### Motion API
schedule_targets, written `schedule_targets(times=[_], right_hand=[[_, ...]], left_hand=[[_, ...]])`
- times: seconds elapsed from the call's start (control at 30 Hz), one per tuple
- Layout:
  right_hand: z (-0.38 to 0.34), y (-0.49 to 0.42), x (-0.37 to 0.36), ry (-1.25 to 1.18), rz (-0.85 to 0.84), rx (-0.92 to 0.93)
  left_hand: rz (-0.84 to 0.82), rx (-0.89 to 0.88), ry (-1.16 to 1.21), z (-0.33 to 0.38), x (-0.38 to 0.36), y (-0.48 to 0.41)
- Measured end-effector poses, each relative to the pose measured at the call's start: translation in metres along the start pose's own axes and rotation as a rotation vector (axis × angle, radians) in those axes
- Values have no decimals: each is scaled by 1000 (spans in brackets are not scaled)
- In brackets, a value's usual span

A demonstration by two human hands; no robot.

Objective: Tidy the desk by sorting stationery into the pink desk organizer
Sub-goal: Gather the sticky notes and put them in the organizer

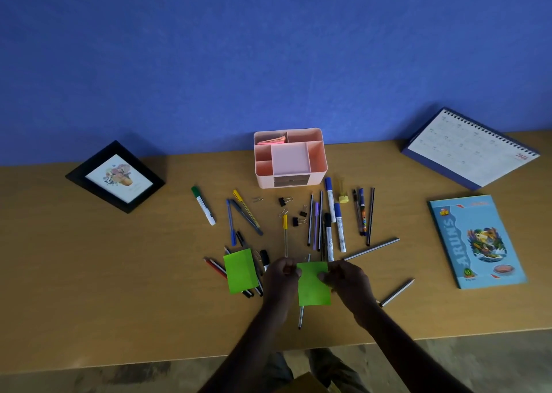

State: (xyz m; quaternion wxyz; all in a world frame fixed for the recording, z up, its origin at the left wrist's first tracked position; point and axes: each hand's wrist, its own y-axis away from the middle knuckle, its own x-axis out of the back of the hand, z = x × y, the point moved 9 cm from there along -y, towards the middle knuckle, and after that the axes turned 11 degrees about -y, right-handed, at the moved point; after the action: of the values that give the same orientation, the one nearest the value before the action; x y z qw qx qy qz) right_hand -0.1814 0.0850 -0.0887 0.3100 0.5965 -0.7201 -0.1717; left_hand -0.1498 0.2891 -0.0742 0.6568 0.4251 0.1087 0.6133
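The pink desk organizer point(290, 156) stands at the back of the desk against the blue wall, with pink sticky notes point(272, 140) in its rear left compartment. Near the front edge, my left hand point(280, 276) and my right hand point(348, 280) each pinch a top corner of a green sticky-note pad point(313, 289). A second green pad point(240, 270) lies to the left on top of several pens. Pens, markers and pencils point(328, 216) lie scattered between my hands and the organizer, with black binder clips point(295, 213) among them.
A black picture frame point(115, 177) leans at the back left. A spiral desk calendar point(472, 147) stands at the back right, and a blue notebook point(476, 240) lies on the right. A yellow-capped tube point(343, 189) lies beside the organizer. The desk's front edge point(149, 365) runs below my arms.
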Motion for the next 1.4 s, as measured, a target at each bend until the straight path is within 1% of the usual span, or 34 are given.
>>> schedule_targets(times=[0.1,0.23,0.37,0.47,0.6,0.73,0.83,1.0,1.1,1.27,1.4], right_hand=[[-5,-1,-10,-74,-84,-42],[-13,2,-26,-108,-174,-25],[-21,5,-34,-113,-168,33],[-29,7,-39,-75,-152,89],[-37,9,-46,-29,-154,121],[-47,13,-53,50,-198,192],[-51,12,-53,50,-193,215],[-64,-5,-40,-1,-111,184],[-88,-16,-35,-12,-83,234],[-134,-33,-34,81,-105,339],[-178,-45,-29,125,-80,419]], left_hand=[[1,-1,8,4,3,-4],[-38,27,96,4,2,-8],[-105,64,251,5,1,-10],[-173,60,297,4,-1,-11],[-219,27,284,5,-2,-11],[-287,-66,257,11,0,-8],[-315,-102,229,17,2,-8],[-200,-128,144,19,16,-18],[-150,-186,84,34,27,-23],[-72,-358,-80,75,51,-31],[88,-507,-153,119,85,-42]])
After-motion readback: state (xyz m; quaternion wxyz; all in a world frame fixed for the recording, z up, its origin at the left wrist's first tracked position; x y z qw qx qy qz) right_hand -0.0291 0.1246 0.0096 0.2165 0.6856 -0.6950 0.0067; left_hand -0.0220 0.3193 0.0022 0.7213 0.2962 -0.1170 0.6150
